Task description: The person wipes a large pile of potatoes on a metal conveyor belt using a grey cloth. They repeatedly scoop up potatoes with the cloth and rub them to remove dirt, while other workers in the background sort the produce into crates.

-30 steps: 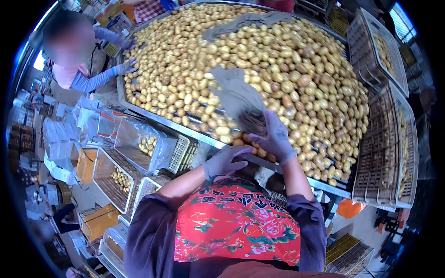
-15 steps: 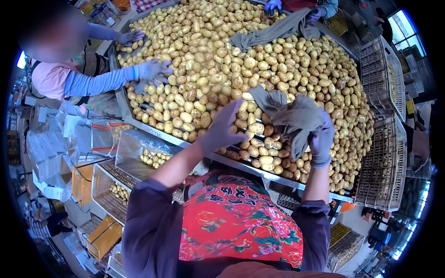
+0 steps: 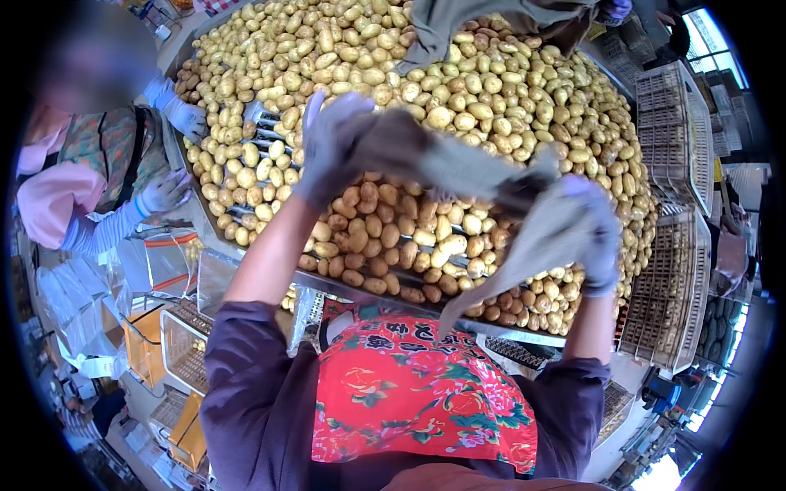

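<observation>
Since half a second ago, the grey cloth [image 3: 550, 236] is drawn out between left hand [image 3: 334, 151] and right hand [image 3: 602, 241], well apart, both clamped on it above the potatoes [image 3: 372, 233], its tail drooping past the counter's [image 3: 530, 335] near edge. I'd keep it taut, tail clear. Dark printed characters cross the red apron [image 3: 434, 393].

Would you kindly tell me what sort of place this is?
Probably a produce-packing shed: small, rounded yellow-brown potatoes cover a metal-edged table, with grey-brown slatted plastic crates beside it.
</observation>
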Demonstrator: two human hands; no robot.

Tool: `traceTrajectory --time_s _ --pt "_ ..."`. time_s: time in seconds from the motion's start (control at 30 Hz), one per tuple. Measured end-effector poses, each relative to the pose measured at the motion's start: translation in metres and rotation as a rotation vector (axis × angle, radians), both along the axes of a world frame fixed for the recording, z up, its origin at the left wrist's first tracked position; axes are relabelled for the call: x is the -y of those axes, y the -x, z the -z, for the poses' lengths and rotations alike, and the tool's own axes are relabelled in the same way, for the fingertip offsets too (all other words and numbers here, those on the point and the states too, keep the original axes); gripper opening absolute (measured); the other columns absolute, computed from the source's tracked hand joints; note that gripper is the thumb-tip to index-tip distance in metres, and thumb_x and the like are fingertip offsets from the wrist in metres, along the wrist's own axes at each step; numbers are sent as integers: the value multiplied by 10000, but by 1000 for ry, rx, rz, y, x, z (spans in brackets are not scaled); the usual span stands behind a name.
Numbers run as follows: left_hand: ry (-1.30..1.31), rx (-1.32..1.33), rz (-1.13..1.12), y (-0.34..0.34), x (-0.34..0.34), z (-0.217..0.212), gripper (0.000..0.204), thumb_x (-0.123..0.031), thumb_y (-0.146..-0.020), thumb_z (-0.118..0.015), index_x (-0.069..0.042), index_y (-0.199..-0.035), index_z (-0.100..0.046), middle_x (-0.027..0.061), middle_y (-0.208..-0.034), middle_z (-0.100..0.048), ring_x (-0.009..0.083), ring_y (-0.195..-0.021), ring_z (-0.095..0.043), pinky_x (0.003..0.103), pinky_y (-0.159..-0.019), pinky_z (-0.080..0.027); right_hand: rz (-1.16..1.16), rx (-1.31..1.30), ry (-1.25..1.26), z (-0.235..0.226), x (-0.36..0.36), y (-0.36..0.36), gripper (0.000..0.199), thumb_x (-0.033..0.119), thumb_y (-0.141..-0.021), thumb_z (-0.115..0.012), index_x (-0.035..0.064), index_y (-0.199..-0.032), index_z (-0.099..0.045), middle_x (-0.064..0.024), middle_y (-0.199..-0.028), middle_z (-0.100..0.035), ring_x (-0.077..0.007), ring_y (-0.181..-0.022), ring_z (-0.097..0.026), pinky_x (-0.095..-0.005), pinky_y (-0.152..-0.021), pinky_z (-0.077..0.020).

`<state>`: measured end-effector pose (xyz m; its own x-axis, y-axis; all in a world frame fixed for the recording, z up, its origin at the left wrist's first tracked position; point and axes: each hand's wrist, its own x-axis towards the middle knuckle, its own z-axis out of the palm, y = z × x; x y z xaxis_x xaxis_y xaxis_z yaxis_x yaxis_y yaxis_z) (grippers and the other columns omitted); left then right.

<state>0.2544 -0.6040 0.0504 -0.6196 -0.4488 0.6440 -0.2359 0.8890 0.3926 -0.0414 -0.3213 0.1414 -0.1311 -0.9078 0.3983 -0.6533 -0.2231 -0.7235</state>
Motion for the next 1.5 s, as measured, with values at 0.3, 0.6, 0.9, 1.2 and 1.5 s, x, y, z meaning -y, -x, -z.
traceTrajectory --time_s 0.3,0.6,0.9,1.2,1.5 --pt "257 827 -95 54 33 150 662 -149 -854 -548 -232 -1485 -364 47 -1557 -318 299 -1471 -228 620 -1167 -134 -40 -660 -524 204 100 -51 830 270 -711 -676 139 -1477 -385 -135 -1511 -392 -293 -1431 -332 -557 -1154 -191" --pt "197 739 -74 -20 -40 148 647 -168 -858 -502 -133 -1490 -367 82 -1593 -267 258 -1481 -215 547 -1196 -91 -16 -412 -372 206 61 -59 586 314 -820 -646 91 -1348 -525 -142 -1435 -462 -332 -1384 -370 -560 -1163 -170" --pt "-311 328 -174 81 19 143 565 -80 -831 -583 -156 -1386 -504 98 -1403 -503 272 -1357 -429 448 -1151 -274 195 -450 -439 185 124 -69 555 21 -817 -533 84 -1367 -505 -147 -1364 -541 -272 -1309 -483 -465 -1124 -316" --pt "-141 119 -656 -80 50 79 480 -123 -897 -573 -43 -1365 -500 125 -1333 -553 230 -1218 -534 343 -1039 -412 -180 -316 -184 169 144 -171 584 111 -727 -610 152 -1306 -548 -100 -1223 -586 -294 -1210 -539 -573 -1097 -300" --pt "-66 638 -927 -22 169 193 631 -131 -954 -430 -178 -1548 -221 120 -1598 -237 318 -1477 -227 547 -1164 -194 -175 -435 -254 225 203 -203 708 232 -725 -678 182 -1402 -476 -74 -1279 -544 -252 -1139 -543 -456 -1073 -343"
